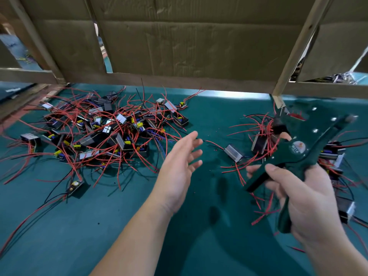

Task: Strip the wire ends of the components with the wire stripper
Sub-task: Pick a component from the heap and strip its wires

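1. Wire stripper (pixel 298 154): there is one, dark green, held up in the air over the right side of the table (pixel 59 236), with its head pointing up and away
2. Right hand (pixel 304 196): its fingers are curled tight round the two handles of the tool
3. Left hand (pixel 179 162): it holds nothing; the fingers are spread and loose, up above the table between the two piles
4. Big pile (pixel 103 132): on the left lie lots of small components with red and black wires all tangled, too many to count
5. Small pile (pixel 258 143): on the right, under and behind the tool, lie a few more components with red wires; the tool and hand hide some, so I cannot count them
6. Lone component (pixel 234 153): one silver box lies by itself between the piles, near the small one
7. Front component (pixel 76 186): one more lies alone just in front of the big one
8. Cardboard (pixel 189 46): brown sheets stand at the back of the table
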Demonstrator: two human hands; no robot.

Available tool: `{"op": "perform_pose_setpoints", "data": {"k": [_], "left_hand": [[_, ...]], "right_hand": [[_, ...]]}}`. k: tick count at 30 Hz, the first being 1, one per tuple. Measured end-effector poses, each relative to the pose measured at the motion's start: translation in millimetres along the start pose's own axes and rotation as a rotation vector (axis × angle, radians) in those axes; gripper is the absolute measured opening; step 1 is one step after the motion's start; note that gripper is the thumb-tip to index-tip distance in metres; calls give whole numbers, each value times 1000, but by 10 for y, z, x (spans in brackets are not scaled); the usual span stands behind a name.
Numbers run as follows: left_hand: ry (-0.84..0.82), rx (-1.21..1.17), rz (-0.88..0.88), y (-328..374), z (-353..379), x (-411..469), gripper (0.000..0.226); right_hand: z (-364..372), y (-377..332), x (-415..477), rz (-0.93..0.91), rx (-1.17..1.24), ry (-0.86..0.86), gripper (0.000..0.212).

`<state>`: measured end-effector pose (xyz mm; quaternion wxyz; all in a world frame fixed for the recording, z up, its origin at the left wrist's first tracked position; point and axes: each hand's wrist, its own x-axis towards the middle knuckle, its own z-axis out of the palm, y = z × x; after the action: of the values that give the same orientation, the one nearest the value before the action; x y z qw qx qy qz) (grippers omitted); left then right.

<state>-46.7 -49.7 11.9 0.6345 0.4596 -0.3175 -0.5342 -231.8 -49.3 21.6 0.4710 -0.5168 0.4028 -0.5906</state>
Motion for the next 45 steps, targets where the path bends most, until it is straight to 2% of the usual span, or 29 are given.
{"op": "perform_pose_setpoints", "data": {"k": [2, 5, 10, 13, 16, 20, 21, 24, 26, 28, 31, 35, 37, 41, 43, 45], "left_hand": [[-3, 99, 25, -54, -5, 0, 23], [-39, 253, 93, -95, -44, 7, 26], [-156, 941, 516, -190, -100, -23, 36], [-206, 1198, 502, -222, -14, -63, 38], [-234, 1386, 412, -196, 183, -39, 37], [-303, 1423, 360, -213, 410, 140, 7], [-337, 1428, 379, -231, 430, 182, 7], [-569, 1278, 329, -230, 468, 257, 45], [-619, 1278, 303, -188, 442, 284, 53], [-513, 1329, 350, -125, 321, 322, 57], [-271, 1438, 413, 78, -3, 346, 62], [186, 1653, 412, 406, -445, 382, 44], [312, 1682, 367, 560, -638, 428, 37], [372, 1838, 126, 875, -861, 495, 3], [347, 1945, 12, 993, -896, 538, 15], [248, 2027, -134, 1087, -951, 570, 19]], "right_hand": [[19, 22, -16, -2, 3, -9, 14], [52, 41, -73, 14, -14, -56, 19], [111, 17, -142, -15, 19, -165, 21], [143, 55, -166, 19, 129, -202, 46], [154, 76, -169, 52, 168, -195, 52], [117, 29, -123, 38, 207, -143, 53], [100, 23, -113, 54, 254, -148, 53], [61, 24, -67, 76, 339, -178, 54], [60, 24, -48, 83, 353, -186, 59], [65, 39, -45, 90, 359, -192, 57], [84, 67, -74, 80, 323, -206, 44], [106, 77, -119, 110, 295, -234, 44], [109, 80, -130, 128, 281, -242, 44], [122, 88, -154, 149, 252, -240, 43], [143, 82, -168, 156, 248, -246, 42], [160, 66, -182, 174, 255, -240, 41]]}}
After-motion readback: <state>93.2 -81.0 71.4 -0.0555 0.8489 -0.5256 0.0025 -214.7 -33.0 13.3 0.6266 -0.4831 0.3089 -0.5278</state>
